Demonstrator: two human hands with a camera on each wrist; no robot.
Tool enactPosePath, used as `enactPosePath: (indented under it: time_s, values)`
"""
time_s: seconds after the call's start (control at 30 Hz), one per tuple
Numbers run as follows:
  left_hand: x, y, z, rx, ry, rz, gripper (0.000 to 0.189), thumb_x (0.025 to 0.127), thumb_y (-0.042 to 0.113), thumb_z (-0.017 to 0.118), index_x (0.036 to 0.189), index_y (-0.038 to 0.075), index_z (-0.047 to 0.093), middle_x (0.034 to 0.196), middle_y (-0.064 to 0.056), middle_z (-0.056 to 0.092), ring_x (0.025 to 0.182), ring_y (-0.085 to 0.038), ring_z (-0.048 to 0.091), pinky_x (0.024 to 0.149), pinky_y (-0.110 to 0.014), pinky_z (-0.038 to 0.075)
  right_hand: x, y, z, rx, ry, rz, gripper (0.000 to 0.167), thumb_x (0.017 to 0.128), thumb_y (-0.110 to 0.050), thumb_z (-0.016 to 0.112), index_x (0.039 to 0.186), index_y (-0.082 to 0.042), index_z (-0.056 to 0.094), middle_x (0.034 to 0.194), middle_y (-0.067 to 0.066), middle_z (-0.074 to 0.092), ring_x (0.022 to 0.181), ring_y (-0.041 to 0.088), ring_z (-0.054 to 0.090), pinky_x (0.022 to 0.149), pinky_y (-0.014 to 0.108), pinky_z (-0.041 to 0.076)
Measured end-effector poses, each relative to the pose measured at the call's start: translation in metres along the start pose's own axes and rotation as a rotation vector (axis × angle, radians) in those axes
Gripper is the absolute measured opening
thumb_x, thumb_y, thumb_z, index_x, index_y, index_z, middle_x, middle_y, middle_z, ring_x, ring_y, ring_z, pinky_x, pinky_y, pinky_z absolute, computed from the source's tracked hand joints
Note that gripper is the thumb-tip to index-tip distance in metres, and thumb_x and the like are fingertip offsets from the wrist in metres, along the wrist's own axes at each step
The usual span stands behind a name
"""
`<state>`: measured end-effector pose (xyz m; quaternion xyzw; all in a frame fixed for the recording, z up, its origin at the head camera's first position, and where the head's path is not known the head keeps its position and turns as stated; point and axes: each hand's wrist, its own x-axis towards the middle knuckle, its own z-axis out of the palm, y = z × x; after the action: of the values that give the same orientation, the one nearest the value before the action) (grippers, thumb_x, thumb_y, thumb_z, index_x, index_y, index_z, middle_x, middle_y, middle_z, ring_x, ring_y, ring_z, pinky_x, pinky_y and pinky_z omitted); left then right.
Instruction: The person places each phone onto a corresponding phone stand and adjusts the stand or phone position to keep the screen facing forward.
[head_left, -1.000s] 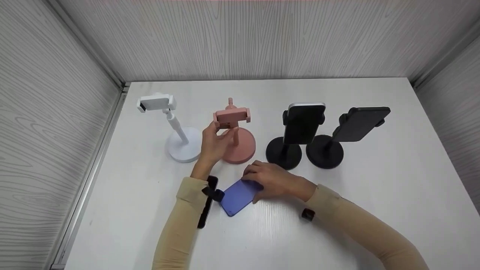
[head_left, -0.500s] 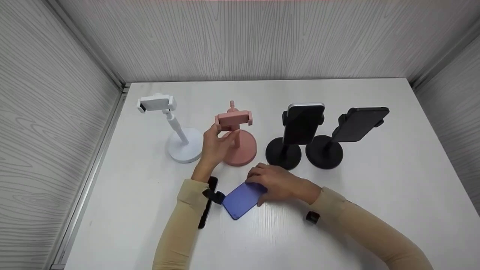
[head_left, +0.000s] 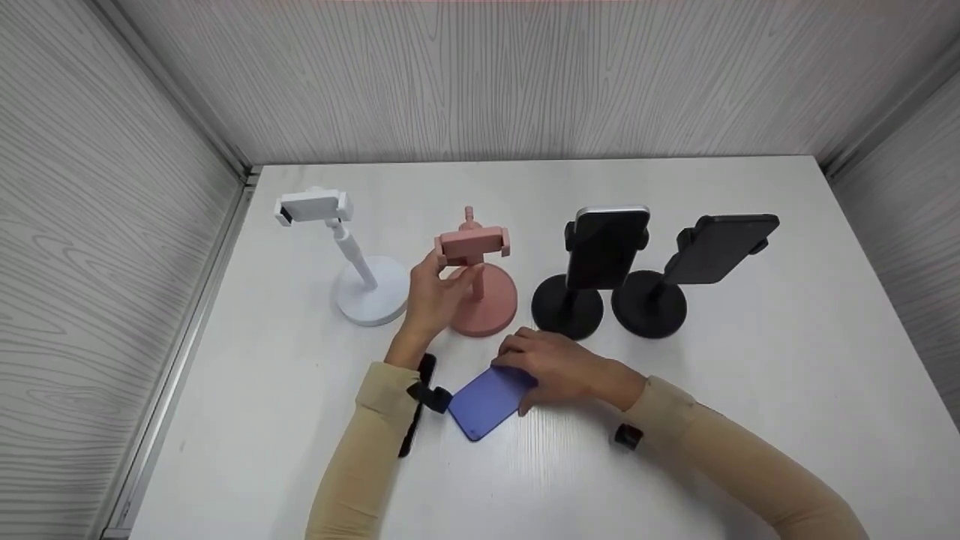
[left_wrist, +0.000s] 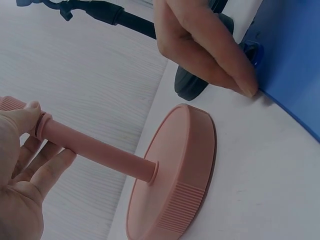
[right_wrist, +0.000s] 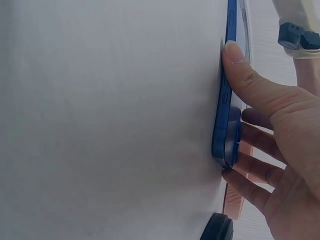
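The tabletop [head_left: 787, 360] is carrying four phone stands; the pink phone stand [head_left: 480, 289] is serving here as the landmark. Compared with one second ago, it is standing slightly nearer to the person and slightly more to the right. To its left, the white phone stand [head_left: 351, 251] is keeping its place, and so are the inner black phone stand [head_left: 568, 311] and the outer black phone stand [head_left: 649, 304] to its right.

The right hand [head_left: 559, 367], on the near right side of the pink phone stand, is pinching one end of the blue smartphone [head_left: 487, 409] between thumb and fingers. The left hand [head_left: 435, 296] is lightly closed round the pole [left_wrist: 100, 152] of the pink phone stand, below its clamp [head_left: 474, 240], which is holding nothing.

The blue smartphone is lying back upward in front of the pink phone stand; it is also sitting a little more right and nearer. A black smartphone [head_left: 427, 367] is lying beside it, partly hidden by the left sleeve [head_left: 356, 457].

In my judgement, the left hand is only adjusting the pink phone stand's position, while the right hand is keeping the blue smartphone ready.
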<state>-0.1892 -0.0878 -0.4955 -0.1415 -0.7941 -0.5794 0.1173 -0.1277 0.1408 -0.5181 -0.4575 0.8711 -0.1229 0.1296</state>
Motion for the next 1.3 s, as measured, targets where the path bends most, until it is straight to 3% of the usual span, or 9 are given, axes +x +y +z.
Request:
enactPosePath:
  time_s: [0.3, 0.53, 1.3]
  values:
    - [-0.0027, -0.0010, 0.0019, -0.028, -0.004, -0.001, 0.041, 0.097, 0.014, 0.077, 0.134, 0.001, 0.065, 0.127, -0.017, 0.075, 0.112, -0.031, 0.071, 0.109, -0.055, 0.057, 0.0016, -0.0028, -0.0022, -0.011, -0.018, -0.003, 0.084, 0.074, -0.048, 0.095, 0.144, -0.013, 0.065, 0.134, 0.006, 0.065, 0.117, 0.024, 0.060, 0.099, 0.040, 0.058]
    - [-0.0036, -0.0010, 0.0013, 0.017, -0.003, 0.019, 0.040, 0.097, 0.015, 0.077, 0.133, 0.002, 0.065, 0.126, -0.016, 0.075, 0.113, -0.032, 0.072, 0.110, -0.051, 0.057, 0.0032, -0.0057, -0.0047, -0.013, -0.036, -0.003, 0.083, 0.073, -0.045, 0.097, 0.142, -0.012, 0.066, 0.134, 0.006, 0.063, 0.119, 0.023, 0.059, 0.100, 0.040, 0.058]
    - [-0.0023, -0.0006, 0.0015, 0.023, 0.003, 0.027, 0.041, 0.097, 0.014, 0.077, 0.134, 0.001, 0.065, 0.126, -0.016, 0.076, 0.112, -0.032, 0.072, 0.109, -0.052, 0.058, 0.0085, -0.0065, -0.0090, -0.021, -0.058, 0.021, 0.085, 0.069, -0.045, 0.099, 0.139, -0.012, 0.062, 0.136, 0.008, 0.059, 0.124, 0.025, 0.055, 0.106, 0.042, 0.056]
